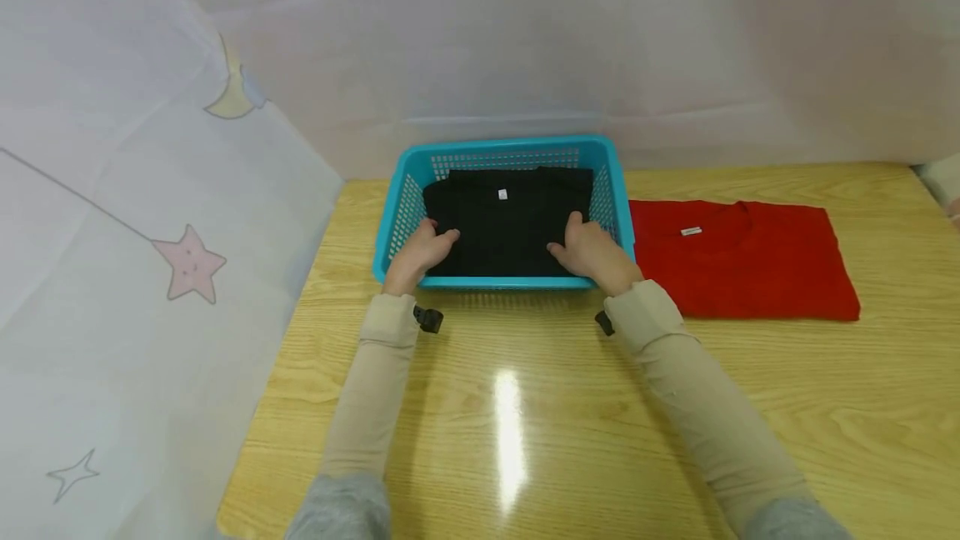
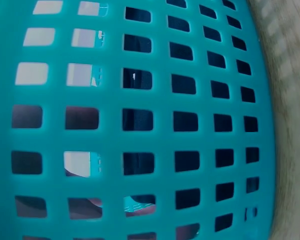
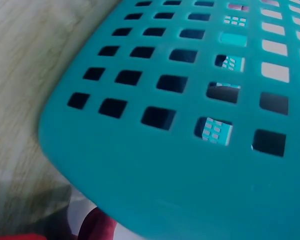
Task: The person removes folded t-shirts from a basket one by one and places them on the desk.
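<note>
Our left hand [image 1: 422, 253] and right hand [image 1: 595, 253] grip the black garment [image 1: 502, 232] at its sides. We judge it light and floppy, best held there.

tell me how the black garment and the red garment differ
The black garment is inside the blue basket, while the red garment lies on the table. The left hand and right hand touch the black garment; neither touches the red garment. Both look folded and show a small white label.
</note>
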The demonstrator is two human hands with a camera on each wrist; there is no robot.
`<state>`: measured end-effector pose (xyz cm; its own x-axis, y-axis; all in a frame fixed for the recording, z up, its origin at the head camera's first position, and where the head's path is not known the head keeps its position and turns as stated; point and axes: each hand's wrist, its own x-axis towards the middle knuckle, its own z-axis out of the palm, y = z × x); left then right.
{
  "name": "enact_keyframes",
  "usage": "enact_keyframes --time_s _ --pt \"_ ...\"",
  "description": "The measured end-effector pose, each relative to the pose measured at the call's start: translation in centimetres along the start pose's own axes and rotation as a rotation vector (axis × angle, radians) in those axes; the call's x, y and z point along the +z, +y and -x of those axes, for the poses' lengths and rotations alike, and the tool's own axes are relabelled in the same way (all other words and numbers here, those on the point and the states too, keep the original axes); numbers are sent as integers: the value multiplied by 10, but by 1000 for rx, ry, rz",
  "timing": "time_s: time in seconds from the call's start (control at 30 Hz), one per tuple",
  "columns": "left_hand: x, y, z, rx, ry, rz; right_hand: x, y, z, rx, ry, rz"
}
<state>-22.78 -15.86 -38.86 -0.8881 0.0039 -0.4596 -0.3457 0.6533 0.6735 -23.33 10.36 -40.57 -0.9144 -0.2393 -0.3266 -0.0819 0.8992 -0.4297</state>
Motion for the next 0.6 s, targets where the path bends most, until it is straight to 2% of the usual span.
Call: enact_keyframes --time_s 0.27,0.6 --pt "-2 0 -4 4 -3 29 -5 2 -4 -12 -66 -73" --pt "-4 -4 -9 26 -3 169 -9 8 -6 -103 -36 -165"
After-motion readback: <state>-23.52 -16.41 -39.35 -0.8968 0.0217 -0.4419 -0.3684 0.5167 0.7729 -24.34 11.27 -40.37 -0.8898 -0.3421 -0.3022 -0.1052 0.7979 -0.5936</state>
